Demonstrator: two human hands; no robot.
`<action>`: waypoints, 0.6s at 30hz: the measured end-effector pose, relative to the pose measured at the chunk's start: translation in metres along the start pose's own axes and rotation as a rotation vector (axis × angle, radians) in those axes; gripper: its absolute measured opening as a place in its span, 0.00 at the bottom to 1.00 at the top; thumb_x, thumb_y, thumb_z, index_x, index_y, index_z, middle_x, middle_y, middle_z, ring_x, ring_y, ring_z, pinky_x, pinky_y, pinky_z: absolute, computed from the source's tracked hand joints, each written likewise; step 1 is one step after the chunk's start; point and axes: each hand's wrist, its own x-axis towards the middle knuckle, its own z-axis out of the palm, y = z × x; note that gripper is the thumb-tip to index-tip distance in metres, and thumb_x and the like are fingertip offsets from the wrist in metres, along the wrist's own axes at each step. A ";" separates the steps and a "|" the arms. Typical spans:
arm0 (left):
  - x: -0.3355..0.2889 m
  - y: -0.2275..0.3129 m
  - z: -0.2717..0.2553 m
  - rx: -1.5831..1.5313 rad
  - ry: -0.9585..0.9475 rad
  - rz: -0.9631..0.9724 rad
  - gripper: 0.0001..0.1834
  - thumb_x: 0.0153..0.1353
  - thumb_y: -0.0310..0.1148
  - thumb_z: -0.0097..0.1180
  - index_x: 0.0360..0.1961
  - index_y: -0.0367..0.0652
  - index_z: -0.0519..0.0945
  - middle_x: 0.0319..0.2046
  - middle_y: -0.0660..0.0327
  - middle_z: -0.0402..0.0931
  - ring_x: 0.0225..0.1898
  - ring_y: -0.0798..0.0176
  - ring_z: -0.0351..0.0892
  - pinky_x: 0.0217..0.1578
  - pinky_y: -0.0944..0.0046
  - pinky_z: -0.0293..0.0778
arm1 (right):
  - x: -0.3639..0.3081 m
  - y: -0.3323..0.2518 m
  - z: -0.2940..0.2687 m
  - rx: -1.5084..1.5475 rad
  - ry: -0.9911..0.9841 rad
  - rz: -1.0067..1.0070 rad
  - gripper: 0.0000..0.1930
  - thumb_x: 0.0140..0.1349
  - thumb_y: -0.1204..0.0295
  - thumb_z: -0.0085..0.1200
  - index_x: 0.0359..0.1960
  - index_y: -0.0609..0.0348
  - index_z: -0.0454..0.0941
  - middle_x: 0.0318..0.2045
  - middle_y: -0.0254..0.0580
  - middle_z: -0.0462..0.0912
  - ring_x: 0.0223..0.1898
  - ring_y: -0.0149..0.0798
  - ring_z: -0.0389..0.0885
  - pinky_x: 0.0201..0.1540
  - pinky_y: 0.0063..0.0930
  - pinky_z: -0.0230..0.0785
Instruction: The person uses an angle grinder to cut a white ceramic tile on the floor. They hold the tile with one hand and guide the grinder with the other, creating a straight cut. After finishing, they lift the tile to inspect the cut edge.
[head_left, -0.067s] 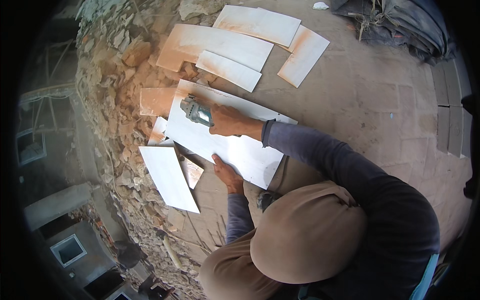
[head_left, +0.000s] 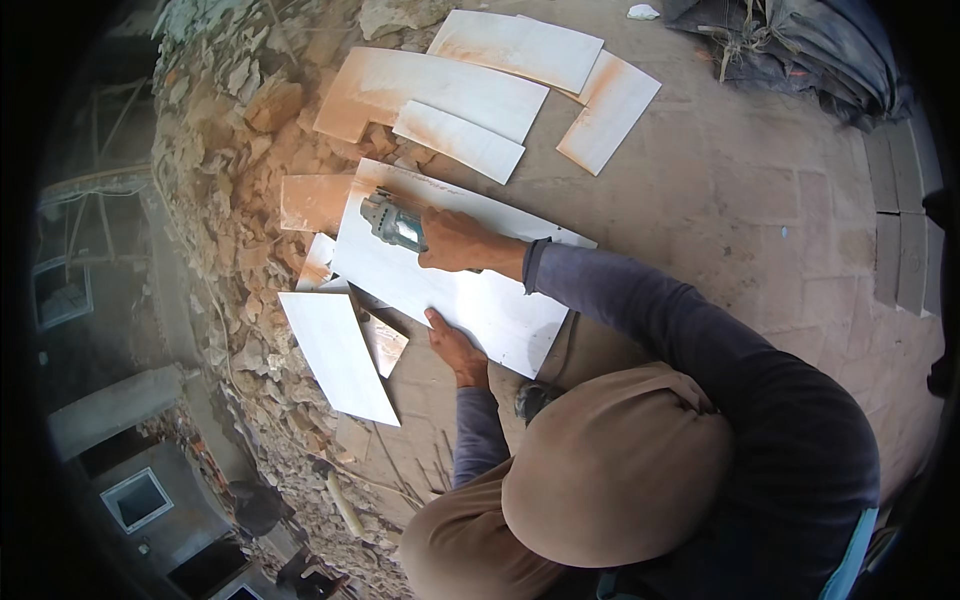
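My right hand (head_left: 455,242) is wrapped round a handheld power cutter (head_left: 395,220) with a grey head and a teal body. The cutter rests at the far left part of a large white tile (head_left: 500,290); its blade cannot be made out. Reddish dust lies along the tile's far edge. My left hand (head_left: 458,350) grips the near edge of the same tile, its thumb showing at the edge and its other fingers partly hidden. Left of that hand, a white tile piece (head_left: 340,350) leans over a smaller broken piece (head_left: 386,345).
Several cut tile pieces (head_left: 430,90) lie beyond the large tile, dusted orange. Broken rubble (head_left: 230,130) runs down the left side. Dark sheeting tied with cord (head_left: 800,50) lies at the far right, beside stacked grey blocks (head_left: 890,190). A cable (head_left: 568,345) trails near my knee (head_left: 610,465).
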 end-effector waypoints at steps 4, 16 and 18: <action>0.000 0.000 0.000 0.009 0.015 0.003 0.34 0.81 0.54 0.44 0.66 0.28 0.72 0.58 0.50 0.78 0.55 0.55 0.79 0.59 0.57 0.75 | 0.010 0.000 0.007 -0.006 0.021 -0.003 0.30 0.53 0.64 0.67 0.48 0.82 0.74 0.37 0.74 0.84 0.39 0.68 0.87 0.44 0.54 0.82; -0.006 0.007 0.004 -0.033 -0.012 0.001 0.34 0.82 0.53 0.44 0.66 0.27 0.71 0.58 0.50 0.77 0.56 0.55 0.79 0.59 0.57 0.75 | 0.039 -0.009 0.013 0.046 0.051 -0.029 0.26 0.52 0.66 0.65 0.44 0.81 0.77 0.33 0.73 0.85 0.35 0.66 0.88 0.40 0.54 0.81; -0.006 0.007 0.005 -0.045 -0.015 0.001 0.35 0.82 0.53 0.44 0.67 0.27 0.70 0.59 0.49 0.77 0.56 0.54 0.78 0.59 0.57 0.75 | 0.046 -0.010 0.014 0.015 0.032 -0.038 0.23 0.52 0.67 0.64 0.40 0.81 0.78 0.31 0.72 0.85 0.34 0.66 0.87 0.39 0.54 0.80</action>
